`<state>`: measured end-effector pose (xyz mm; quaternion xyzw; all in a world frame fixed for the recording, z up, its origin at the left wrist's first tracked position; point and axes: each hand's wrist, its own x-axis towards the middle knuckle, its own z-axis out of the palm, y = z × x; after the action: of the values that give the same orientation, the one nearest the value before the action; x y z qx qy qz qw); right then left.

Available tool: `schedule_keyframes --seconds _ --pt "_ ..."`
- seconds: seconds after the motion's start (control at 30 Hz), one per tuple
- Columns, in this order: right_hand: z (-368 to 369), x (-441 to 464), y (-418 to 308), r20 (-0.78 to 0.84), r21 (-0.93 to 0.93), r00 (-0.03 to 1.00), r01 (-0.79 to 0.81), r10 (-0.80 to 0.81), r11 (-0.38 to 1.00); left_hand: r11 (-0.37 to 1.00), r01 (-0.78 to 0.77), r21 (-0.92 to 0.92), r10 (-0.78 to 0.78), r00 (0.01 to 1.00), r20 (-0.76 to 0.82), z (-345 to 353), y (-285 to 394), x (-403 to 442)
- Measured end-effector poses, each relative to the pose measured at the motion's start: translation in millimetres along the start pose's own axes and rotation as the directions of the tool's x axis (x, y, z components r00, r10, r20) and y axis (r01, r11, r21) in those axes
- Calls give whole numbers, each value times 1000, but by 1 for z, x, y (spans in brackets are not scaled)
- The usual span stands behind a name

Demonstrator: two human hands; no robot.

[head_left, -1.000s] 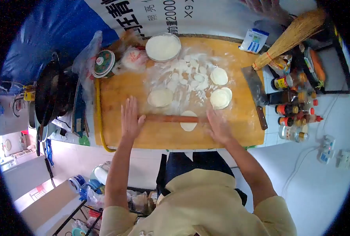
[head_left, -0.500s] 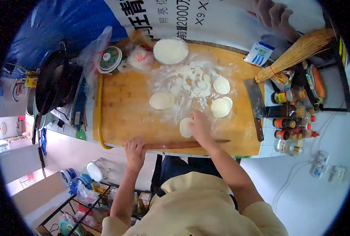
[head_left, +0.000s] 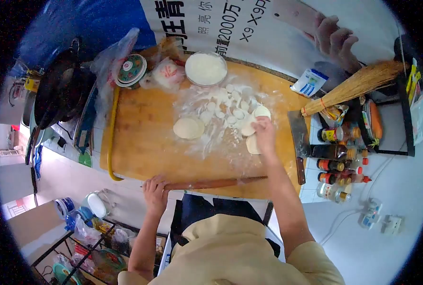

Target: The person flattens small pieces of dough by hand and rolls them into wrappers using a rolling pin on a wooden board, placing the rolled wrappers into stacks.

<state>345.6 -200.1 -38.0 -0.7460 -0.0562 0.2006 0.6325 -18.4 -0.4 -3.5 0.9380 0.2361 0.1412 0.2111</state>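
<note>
My left hand (head_left: 156,191) is wrapped round the left end of a wooden rolling pin (head_left: 216,183) lying along the board's near edge. Over the right part of the wooden board (head_left: 140,154), my right hand (head_left: 264,133) is closed on a dough wrapper (head_left: 248,129). Parts of other round wrappers show around it, one above (head_left: 262,112) and one below (head_left: 253,145); the fingers hide some of their edges. Left of the middle, flat wrappers (head_left: 187,128) overlap. Small dough pieces (head_left: 221,107) are scattered in the flour.
A bowl of flour (head_left: 206,69), a plastic bag (head_left: 168,74) and a round tin (head_left: 131,70) stand along the far side. A cleaver (head_left: 298,135) lies at the right edge, beside a straw brush (head_left: 354,88) and several bottles (head_left: 332,152). Dark pans (head_left: 62,90) are at left.
My right hand lifted the wrapper from in front of the rolling pin and moved it up and right to the other wrappers. My left hand stayed on the pin.
</note>
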Motion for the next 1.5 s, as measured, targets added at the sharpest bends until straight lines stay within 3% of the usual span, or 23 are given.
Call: schedule_keyframes --seconds 0.1,0.17,0.2,0.27,0.33,0.37,0.43,0.47,0.53,0.67,0.73,0.77,0.83,0.87,0.93,0.97,1.03,1.17,1.23,1.27,1.37,1.43,1.5 --pt "-24 29 0 -106 -74 994 -49 41 996 1000 2 20 -2 1000 9 -2 4 0" --pt "-28 38 12 -331 -438 903 110 -274 892 999 -1 33 1 1000 22 -3 7 0" --pt "-26 36 5 -328 -438 904 112 -275 892 1000 1 27 -2 1000 30 -4 10 0" --pt "-12 27 -15 -47 -795 877 257 -478 550 1000 6 23 -7 999 39 -3 14 0" --pt "8 39 -10 150 -530 983 173 -110 830 1000 -7 13 7 1000 30 -2 17 0" --pt "19 40 -9 148 -527 983 172 -110 833 1000 -10 16 10 999 32 -1 17 1" --pt "44 35 -20 236 -826 959 283 -156 487 999 -47 -1 47 999 -20 1 18 3" --pt "50 34 -18 236 -824 959 283 -157 490 999 -48 3 48 999 -20 1 19 4" --pt "61 31 -11 116 -840 920 292 -375 457 999 -42 32 42 999 -2 -3 19 5" --pt "58 12 -19 86 -834 979 172 -185 524 998 -30 49 30 1000 -9 0 15 2" --pt "47 -20 -15 366 -814 868 474 -336 336 999 -21 38 21 1000 -5 1 11 -2" --pt "45 -35 -10 370 -813 868 475 -332 338 999 -16 39 16 1000 -2 1 10 -4" --pt "41 -60 1 594 -768 771 628 -230 122 1000 -10 5 10 1000 5 2 8 -7" --pt "37 -70 3 592 -770 773 626 -227 124 1000 -10 5 10 1000 9 2 7 -6" --pt "34 -85 -3 483 -690 811 584 -330 428 999 -42 26 41 998 37 2 5 -3" --pt "35 -87 -5 481 -689 813 582 -328 432 999 -43 28 41 998 41 1 5 -1" --pt "35 -91 -6 314 -616 926 367 -210 697 996 -86 14 85 995 45 -2 7 5" --pt "46 -100 10 395 -541 889 430 -233 723 990 -135 -34 136 990 34 -2 11 23" --pt "48 -116 9 571 -484 807 478 -149 733 991 -135 -9 135 988 71 -1 9 31" --pt "47 -123 8 566 -485 810 475 -150 734 990 -141 -8 141 987 73 2 5 34" --pt "30 -149 14 532 -483 845 359 -58 799 990 -138 -19 140 986 86 10 -14 41" --pt "8 -164 25 225 -711 929 363 -294 602 977 -173 -121 180 982 56 12 -22 55" --pt "2 -159 27 235 -786 926 359 -295 503 966 -229 -120 240 967 87 20 -28 74"
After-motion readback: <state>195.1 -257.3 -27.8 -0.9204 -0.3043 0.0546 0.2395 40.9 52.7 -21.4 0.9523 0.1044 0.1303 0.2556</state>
